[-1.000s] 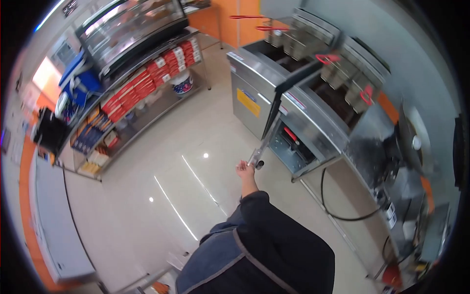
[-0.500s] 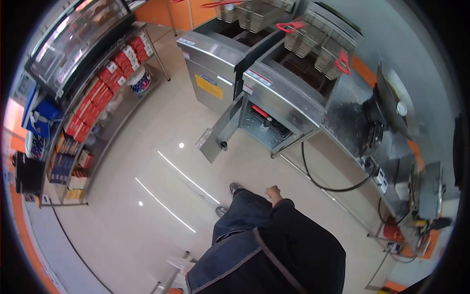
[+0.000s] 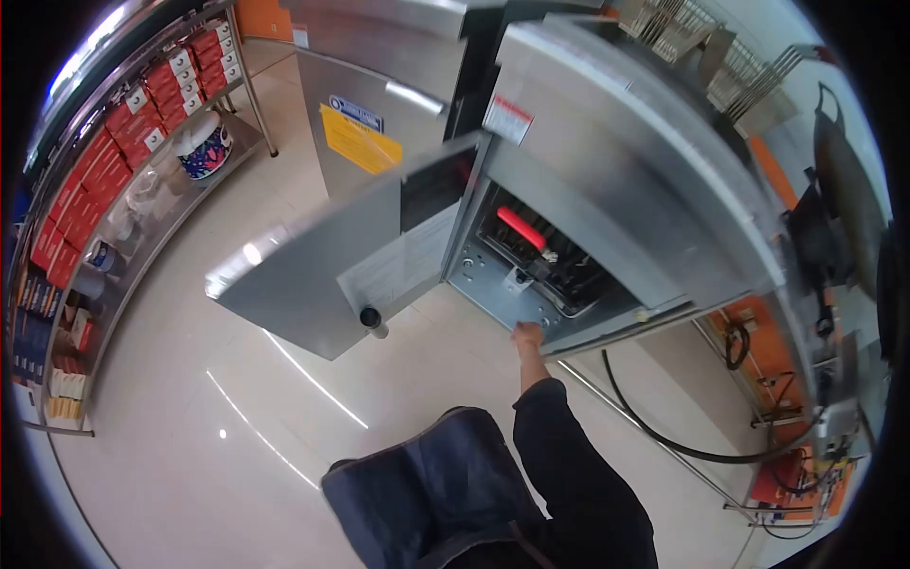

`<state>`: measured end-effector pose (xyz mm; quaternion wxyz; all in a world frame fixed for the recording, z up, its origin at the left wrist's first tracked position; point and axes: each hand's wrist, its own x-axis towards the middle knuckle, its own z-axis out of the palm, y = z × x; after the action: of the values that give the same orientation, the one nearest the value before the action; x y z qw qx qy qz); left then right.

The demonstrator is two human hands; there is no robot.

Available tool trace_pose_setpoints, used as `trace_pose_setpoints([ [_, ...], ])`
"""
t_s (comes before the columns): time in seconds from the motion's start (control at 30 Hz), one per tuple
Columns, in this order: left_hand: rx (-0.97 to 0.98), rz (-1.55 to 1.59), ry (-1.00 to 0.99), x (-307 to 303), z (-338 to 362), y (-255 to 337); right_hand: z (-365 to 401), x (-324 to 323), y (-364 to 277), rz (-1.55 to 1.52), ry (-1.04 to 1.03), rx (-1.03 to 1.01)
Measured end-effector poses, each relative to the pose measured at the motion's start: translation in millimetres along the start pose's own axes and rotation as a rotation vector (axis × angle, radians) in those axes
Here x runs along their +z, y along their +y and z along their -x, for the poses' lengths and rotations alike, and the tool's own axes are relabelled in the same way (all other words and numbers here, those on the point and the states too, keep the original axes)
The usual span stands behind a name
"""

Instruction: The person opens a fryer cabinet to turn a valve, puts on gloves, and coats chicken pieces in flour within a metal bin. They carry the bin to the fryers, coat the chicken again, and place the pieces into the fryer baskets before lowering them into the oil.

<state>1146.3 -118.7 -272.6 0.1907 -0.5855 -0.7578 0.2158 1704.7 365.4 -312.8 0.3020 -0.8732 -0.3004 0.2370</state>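
Holding right hand [image 3: 530, 338] by open fryer cabinet [image 3: 493, 296], with red handle [image 3: 521, 229] inside; cannot tell if holding fingers [image 3: 522, 331] apart or together; could get scraped on metal edge [image 3: 616, 329] by rushing.

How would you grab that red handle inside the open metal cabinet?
I'd wrap a hand around the middle of the red handle, coming from the front through the cabinet's opening. The handle is long and slim, so fingers should fit across it. Its lower right end meets a metal fitting, and the door stands open to the left, leaving the front clear.
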Motion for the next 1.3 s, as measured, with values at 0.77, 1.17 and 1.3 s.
trace_pose_setpoints([
  [0.77, 0.029, -0.117, 0.123, 79.2, -71.8, 102.6, -88.8, 70.6, -38.7, -1.490, -0.166, 0.257],
  [1.17, 0.042, -0.160, 0.138, 80.0, -68.7, 93.6, -96.7, 83.1, -42.9, -1.313, -0.130, 0.149],
  [1.3, 0.047, -0.176, 0.150, 78.2, -70.0, 91.2, -93.2, 77.4, -41.3, -1.384, -0.268, 0.137],
])
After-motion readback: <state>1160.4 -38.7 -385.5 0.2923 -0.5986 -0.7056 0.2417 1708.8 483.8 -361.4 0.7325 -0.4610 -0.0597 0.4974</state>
